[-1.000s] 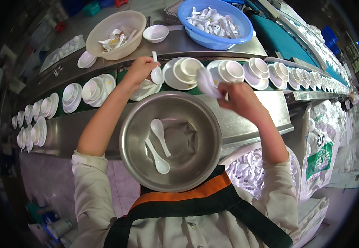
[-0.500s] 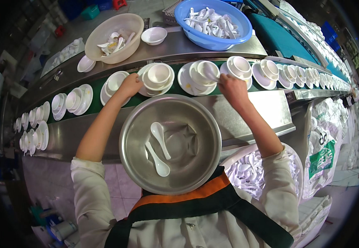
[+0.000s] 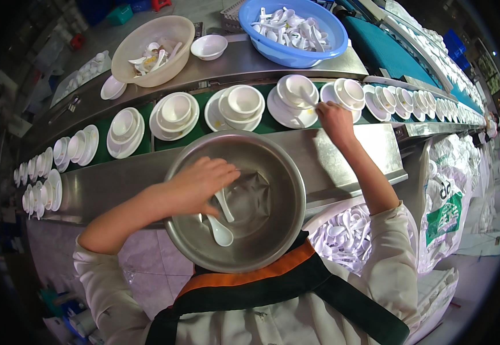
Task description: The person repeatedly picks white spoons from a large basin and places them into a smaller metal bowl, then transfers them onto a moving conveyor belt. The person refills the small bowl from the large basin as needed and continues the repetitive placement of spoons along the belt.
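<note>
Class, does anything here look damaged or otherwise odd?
Inside the metal basin, right of two white spoons, a star-shaped patch looks crumpled, odd against the smoother metal around it. I cannot tell whether it is a dent or a reflection.

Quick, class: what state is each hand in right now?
Left hand: open, above the spoons in the steel basin; contact cannot be told.
Right hand: closed, holding a white spoon.

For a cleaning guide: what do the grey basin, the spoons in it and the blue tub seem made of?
Grey basin: metal, probably stainless steel; satin sheen with reflections. Spoons: smooth, glossy white, perhaps ceramic or melamine; can't tell which. Blue tub: probably plastic, evenly coloured, slightly shiny.
</note>
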A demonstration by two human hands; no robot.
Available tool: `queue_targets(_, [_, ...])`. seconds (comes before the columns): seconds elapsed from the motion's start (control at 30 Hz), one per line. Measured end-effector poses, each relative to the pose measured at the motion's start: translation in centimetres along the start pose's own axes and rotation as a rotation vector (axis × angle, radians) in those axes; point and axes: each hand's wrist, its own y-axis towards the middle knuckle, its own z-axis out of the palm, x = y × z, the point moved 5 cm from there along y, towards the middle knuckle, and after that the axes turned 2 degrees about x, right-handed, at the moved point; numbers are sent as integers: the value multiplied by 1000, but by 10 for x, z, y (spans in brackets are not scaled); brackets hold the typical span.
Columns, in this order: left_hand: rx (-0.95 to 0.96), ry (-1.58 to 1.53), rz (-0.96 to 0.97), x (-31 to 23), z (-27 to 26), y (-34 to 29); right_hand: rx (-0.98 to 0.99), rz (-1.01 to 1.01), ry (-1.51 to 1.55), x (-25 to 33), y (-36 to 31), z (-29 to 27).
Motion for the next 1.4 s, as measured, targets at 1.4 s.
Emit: queue_targets(1.4, [-416,-1303,-281,-57,-21,355,42,157,1066,-204,-83,-47])
